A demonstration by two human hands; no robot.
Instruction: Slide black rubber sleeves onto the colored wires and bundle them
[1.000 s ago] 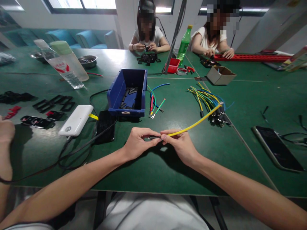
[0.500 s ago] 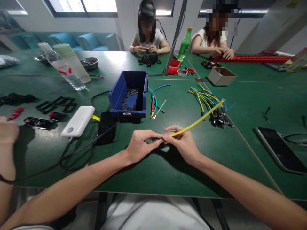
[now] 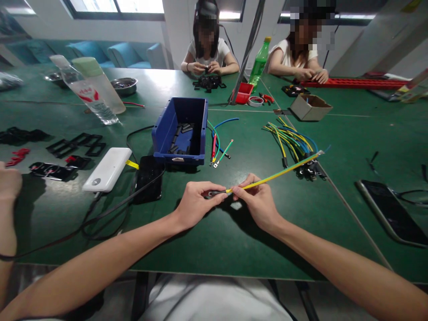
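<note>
Pinching thin yellow wire (image 3: 277, 174): left hand (image 3: 194, 206), right hand (image 3: 259, 203).

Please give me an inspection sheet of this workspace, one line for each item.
Surface: green table, seam lines visible.
Job's things: yellow wire with a black sleeve at its near end.
Clutter: blue bin, power bank, bottles, cardboard box, phone.
Grippers: left hand pinches the sleeve; right hand pinches the wire.
Cables: wire bundle; black cable.
Surroundings: two persons seated opposite.
</note>
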